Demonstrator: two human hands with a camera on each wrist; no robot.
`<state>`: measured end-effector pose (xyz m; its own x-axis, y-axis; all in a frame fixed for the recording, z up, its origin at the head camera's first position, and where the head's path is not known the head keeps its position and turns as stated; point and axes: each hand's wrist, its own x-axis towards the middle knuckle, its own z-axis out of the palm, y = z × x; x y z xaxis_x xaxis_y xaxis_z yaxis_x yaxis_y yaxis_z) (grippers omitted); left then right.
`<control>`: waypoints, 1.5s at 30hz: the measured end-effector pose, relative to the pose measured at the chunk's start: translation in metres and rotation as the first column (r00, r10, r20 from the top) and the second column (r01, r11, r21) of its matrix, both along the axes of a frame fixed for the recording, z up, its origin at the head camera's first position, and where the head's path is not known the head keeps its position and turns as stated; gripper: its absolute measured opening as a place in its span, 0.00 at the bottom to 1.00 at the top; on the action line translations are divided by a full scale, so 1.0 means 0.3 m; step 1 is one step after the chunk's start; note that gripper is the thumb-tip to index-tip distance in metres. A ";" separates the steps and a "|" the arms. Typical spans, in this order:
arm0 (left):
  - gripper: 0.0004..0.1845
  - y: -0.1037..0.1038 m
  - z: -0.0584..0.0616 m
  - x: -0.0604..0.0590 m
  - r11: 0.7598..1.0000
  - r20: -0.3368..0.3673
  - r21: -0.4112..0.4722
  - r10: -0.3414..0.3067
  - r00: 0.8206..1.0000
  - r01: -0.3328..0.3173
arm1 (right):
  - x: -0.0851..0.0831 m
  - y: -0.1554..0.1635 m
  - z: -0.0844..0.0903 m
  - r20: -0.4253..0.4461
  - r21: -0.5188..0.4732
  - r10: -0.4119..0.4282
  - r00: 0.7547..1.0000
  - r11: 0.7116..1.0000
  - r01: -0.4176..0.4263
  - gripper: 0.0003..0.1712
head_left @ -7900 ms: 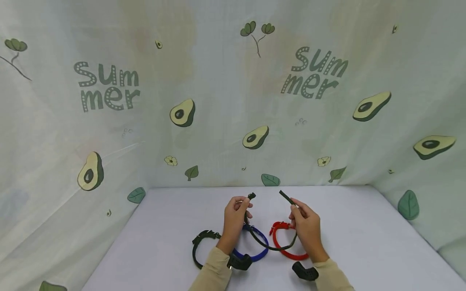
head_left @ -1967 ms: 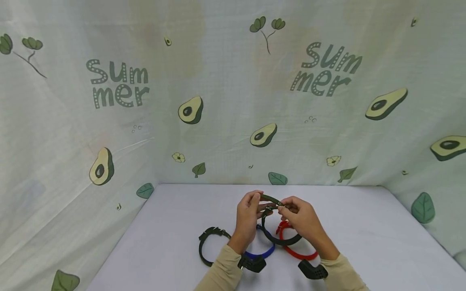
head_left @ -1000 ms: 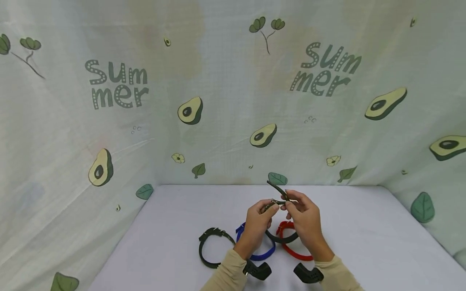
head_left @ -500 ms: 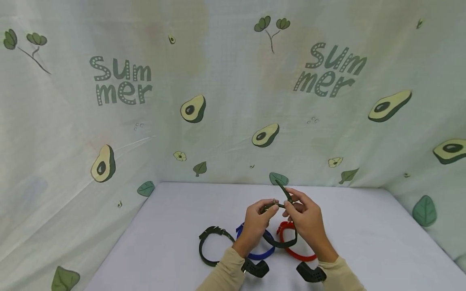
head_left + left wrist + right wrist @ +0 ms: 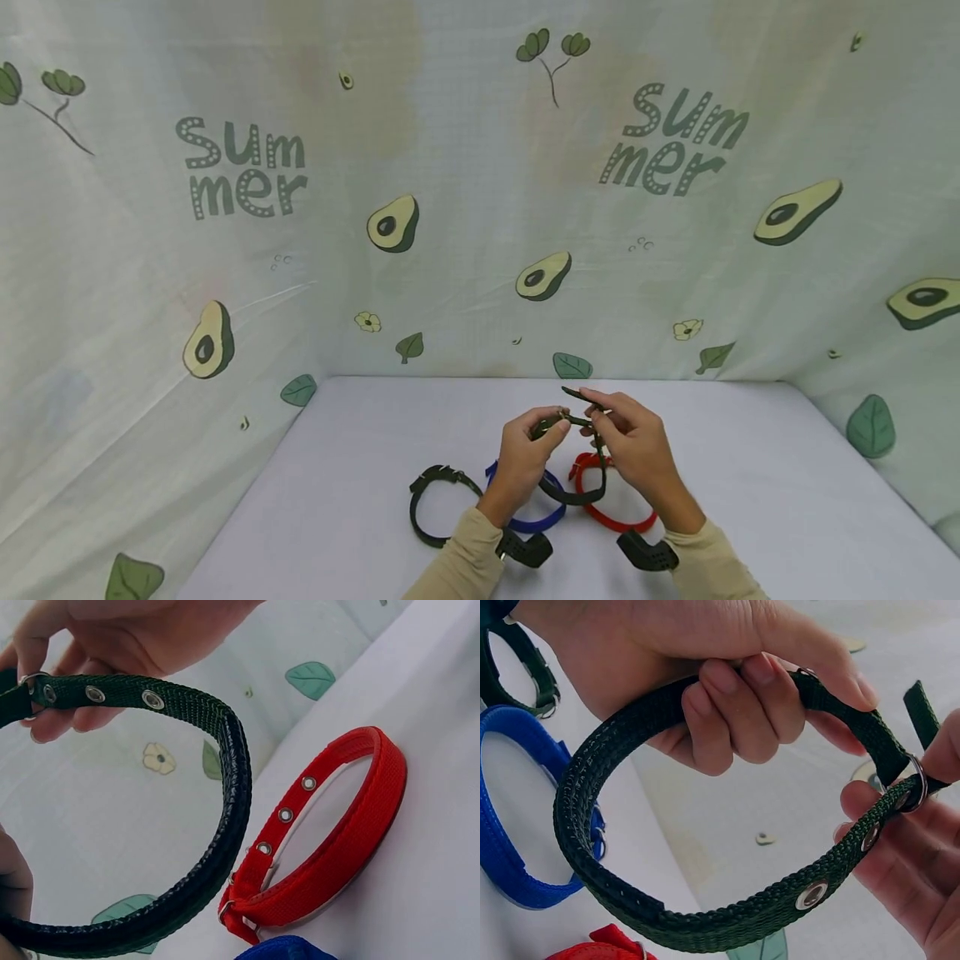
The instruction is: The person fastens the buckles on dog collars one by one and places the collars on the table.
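Note:
A dark green collar (image 5: 705, 930) with metal eyelets is held up between both hands, bent into a loop. My left hand (image 5: 521, 454) grips it near the buckle end, its fingers curled round the band in the right wrist view. My right hand (image 5: 633, 437) pinches the eyelet end close beside a metal ring (image 5: 919, 787). That eyelet strap runs through the ring, and its tip (image 5: 921, 712) sticks up past the right thumb. Below the hands, a blue collar (image 5: 536, 525) and a red collar (image 5: 618, 525) lie on the white table (image 5: 360, 433).
Another dark green collar (image 5: 414, 517) lies on the left, buckled in a loop. A patterned cloth (image 5: 465, 208) hangs behind the table and along its sides. Each wrist carries a black camera.
Almost eight seconds ago the held collar's two ends were apart, one in each hand; now they meet at the ring. In the last half second the strap tip has tilted lower.

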<state>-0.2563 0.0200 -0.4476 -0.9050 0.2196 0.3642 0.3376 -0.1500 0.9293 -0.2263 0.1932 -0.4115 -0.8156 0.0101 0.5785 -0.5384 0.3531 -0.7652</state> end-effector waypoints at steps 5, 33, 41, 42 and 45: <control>0.13 -0.001 -0.003 -0.004 1.000 -0.030 -0.002 0.013 0.999 -0.013 | -0.004 -0.009 0.001 -0.039 0.009 -0.027 0.999 1.000 0.027 0.19; 0.14 0.004 0.015 0.002 0.998 0.017 0.023 0.050 0.999 -0.051 | -0.008 -0.017 -0.011 -0.263 0.120 -0.136 0.955 0.978 0.172 0.20; 0.14 0.001 0.010 0.003 0.999 -0.002 -0.013 0.045 0.999 -0.045 | -0.010 -0.012 -0.011 -0.293 0.155 -0.130 0.947 0.971 0.181 0.19; 0.14 0.002 0.011 0.004 0.999 0.005 -0.010 0.042 0.999 -0.042 | -0.011 -0.010 -0.012 -0.300 0.161 -0.122 0.946 0.971 0.176 0.19; 0.14 0.001 0.018 0.006 0.999 0.009 -0.004 0.035 0.999 -0.035 | -0.014 -0.006 -0.017 -0.310 0.172 -0.092 0.946 0.973 0.151 0.20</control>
